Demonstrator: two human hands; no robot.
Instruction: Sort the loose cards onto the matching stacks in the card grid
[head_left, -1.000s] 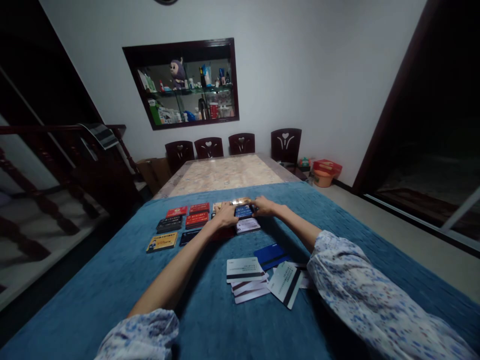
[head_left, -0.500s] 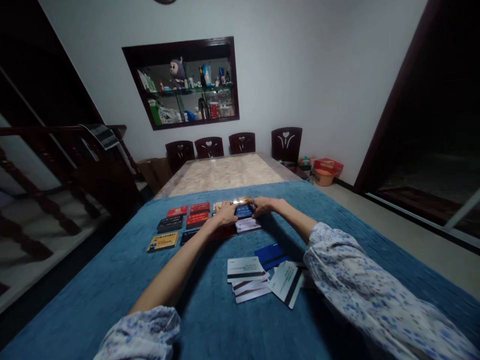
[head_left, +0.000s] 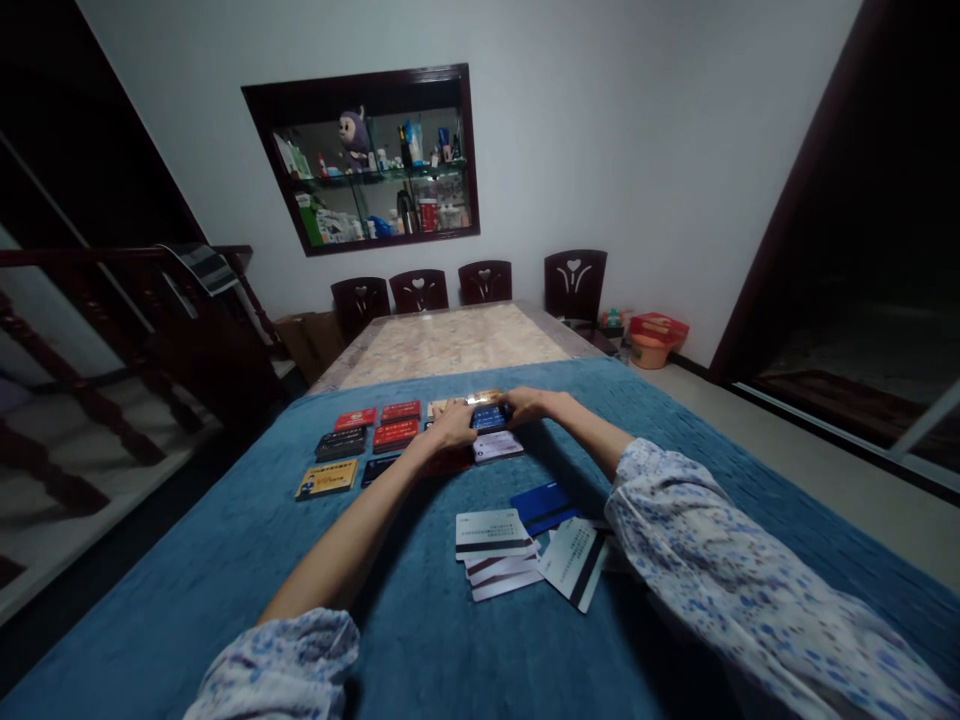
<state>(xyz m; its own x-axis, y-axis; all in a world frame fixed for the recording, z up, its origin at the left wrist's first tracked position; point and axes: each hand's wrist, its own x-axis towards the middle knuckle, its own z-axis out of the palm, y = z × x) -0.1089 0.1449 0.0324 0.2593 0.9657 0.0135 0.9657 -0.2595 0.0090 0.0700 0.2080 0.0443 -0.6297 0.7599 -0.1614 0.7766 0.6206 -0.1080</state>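
Observation:
Stacks of plastic cards lie in rows on the blue cloth. At the far right of them, a shiny gold card stack (head_left: 486,398) sits between my two hands, just behind a blue card stack (head_left: 490,420). My left hand (head_left: 454,426) closes on its left side, fingertips partly hidden. From the right, my right hand (head_left: 528,404) pinches its other side, with the thumb close to the blue stack. A white-lilac card stack (head_left: 496,446) lies in front. Under my left wrist, a red stack (head_left: 454,461) is partly covered. Nearer me, loose white cards (head_left: 492,534) overlap a blue card (head_left: 541,507).
To the left stand red stacks (head_left: 395,434), a black stack (head_left: 341,442) and a yellow stack (head_left: 327,480). The blue cloth (head_left: 225,560) covers the near part of the table (head_left: 450,345). Chairs (head_left: 485,283) line the far end.
Both hands stay around the gold stack; my right fingers have shifted slightly upward, away from the blue stack. The card rows and loose cards have not moved.

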